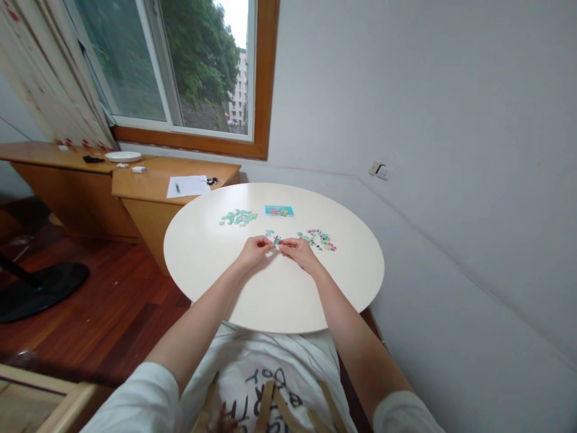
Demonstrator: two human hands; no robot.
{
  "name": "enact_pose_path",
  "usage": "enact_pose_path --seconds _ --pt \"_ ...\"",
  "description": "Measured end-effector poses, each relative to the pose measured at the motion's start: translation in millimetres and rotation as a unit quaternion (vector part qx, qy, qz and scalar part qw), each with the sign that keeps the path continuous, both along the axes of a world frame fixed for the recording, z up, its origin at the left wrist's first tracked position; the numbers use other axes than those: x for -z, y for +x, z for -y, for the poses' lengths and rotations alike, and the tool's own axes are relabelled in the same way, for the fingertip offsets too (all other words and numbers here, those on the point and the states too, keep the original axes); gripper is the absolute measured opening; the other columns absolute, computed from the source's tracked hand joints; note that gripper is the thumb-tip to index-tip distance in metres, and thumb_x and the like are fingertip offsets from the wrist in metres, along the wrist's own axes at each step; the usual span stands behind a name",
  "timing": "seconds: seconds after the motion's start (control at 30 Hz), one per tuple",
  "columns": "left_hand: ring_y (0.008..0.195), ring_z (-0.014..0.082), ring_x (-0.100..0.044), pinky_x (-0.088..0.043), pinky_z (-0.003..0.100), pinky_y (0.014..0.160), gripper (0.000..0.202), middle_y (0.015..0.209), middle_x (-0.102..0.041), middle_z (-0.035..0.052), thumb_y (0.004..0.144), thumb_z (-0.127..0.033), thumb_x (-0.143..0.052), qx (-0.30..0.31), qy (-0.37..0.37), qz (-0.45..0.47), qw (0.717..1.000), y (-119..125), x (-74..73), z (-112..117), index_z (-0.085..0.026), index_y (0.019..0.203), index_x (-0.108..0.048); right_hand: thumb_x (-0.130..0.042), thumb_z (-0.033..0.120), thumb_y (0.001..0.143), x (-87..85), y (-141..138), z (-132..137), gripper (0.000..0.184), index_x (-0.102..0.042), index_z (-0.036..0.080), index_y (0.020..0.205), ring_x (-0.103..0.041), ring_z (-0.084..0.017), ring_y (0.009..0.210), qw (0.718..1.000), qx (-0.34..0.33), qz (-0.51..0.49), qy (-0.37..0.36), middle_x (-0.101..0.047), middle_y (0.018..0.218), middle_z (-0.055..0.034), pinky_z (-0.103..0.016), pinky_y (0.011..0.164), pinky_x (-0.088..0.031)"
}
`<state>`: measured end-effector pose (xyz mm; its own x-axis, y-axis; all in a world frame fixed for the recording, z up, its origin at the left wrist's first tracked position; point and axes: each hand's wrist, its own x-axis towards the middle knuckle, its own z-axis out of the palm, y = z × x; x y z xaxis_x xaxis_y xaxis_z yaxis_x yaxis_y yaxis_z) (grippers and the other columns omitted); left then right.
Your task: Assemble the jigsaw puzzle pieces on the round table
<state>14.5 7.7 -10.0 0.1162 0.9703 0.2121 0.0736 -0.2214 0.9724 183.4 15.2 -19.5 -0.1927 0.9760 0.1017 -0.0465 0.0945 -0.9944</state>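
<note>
Fingers [265, 242] of the left hand [252, 250] and right hand [301, 250] are pinched nearly tip to tip, clamped on a small blue-green puzzle bit [277, 239] over the middle of a rounded white table [279, 300]; whether it is one piece or several joined is too small to tell. Just beyond the fingertips lies a little cluster [269, 233] of similar colour. For so thin a thing, a light hold by the edges seems best, both sides level and low over the tabletop, with even pressure so that nothing bends or pops loose. The right knuckles are just beside the right pile [318, 239], many-coloured and spread out, so a sideways sweep there could scatter it. The left pile [238, 217], mostly pale teal, lies farther off, beyond the left hand. Between the piles and farther back is a bright picture card [279, 211], in plain sight past the hands. The widest stretch of white surface shows between the forearms, down to the near rim by the shirt [261, 355], which gives the elbows room to draw back. All the pieces lie well inside the rim.
</note>
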Motion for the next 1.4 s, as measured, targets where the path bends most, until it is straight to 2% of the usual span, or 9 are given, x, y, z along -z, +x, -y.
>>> enact_pose_path --seconds 0.13,0.47,0.7,1.1,1.4 --pt "0.052 0.0094 -0.047 -0.036 0.026 0.057 0.014 0.054 -0.058 -0.0008 0.062 -0.025 -0.067 0.018 0.011 -0.029 0.999 0.1 0.7 0.4 -0.013 0.059 -0.063 -0.077 0.042 0.051 1.5 0.2 -0.7 0.033 -0.066 0.015 0.065 -0.05 -0.01 0.057 1.0 -0.007 0.013 0.012 -0.059 0.058 0.0012 -0.026 0.059 -0.038" --pt "0.053 0.01 -0.048 -0.038 0.025 0.057 0.015 0.053 -0.058 -0.001 0.063 -0.026 -0.065 0.034 0.014 -0.064 0.997 1.1 0.9 1.0 -0.012 0.059 -0.063 -0.076 0.038 0.053 -2.1 0.9 1.0 0.028 -0.065 0.014 0.064 -0.048 -0.009 0.057 0.999 -0.02 0.031 0.017 -0.058 0.058 0.0017 -0.026 0.058 -0.036" --pt "0.055 0.0107 -0.05 -0.038 0.025 0.059 0.013 0.057 -0.06 -0.0003 0.063 -0.025 -0.063 0.016 0.02 -0.054 0.998 0.9 1.6 -1.3 -0.013 0.061 -0.063 -0.076 0.033 0.051 -4.3 -0.6 3.0 0.025 -0.064 0.015 0.062 -0.049 -0.009 0.057 1.0 -0.017 0.019 -0.005 -0.059 0.058 0.0019 -0.026 0.058 -0.037" --pt "0.056 0.0112 -0.049 -0.037 0.026 0.058 0.02 0.058 -0.059 0.0006 0.061 -0.033 -0.064 0.022 0.008 -0.051 0.998 0.6 1.3 -1.2 -0.013 0.061 -0.061 -0.073 0.034 0.054 -8.3 -0.4 6.2 0.024 -0.066 0.013 0.064 -0.046 -0.008 0.054 0.997 -0.017 0.075 0.02 -0.06 0.057 0.001 -0.024 0.053 -0.033" --pt "0.055 0.0104 -0.048 -0.038 0.026 0.058 0.019 0.056 -0.058 -0.0001 0.062 -0.031 -0.065 0.024 0.008 -0.046 0.999 0.7 -0.7 1.7 -0.013 0.059 -0.061 -0.073 0.036 0.056 -6.0 0.1 4.8 0.024 -0.065 0.015 0.065 -0.05 -0.01 0.056 0.998 -0.019 0.061 0.02 -0.061 0.058 -0.0001 -0.026 0.056 -0.037"
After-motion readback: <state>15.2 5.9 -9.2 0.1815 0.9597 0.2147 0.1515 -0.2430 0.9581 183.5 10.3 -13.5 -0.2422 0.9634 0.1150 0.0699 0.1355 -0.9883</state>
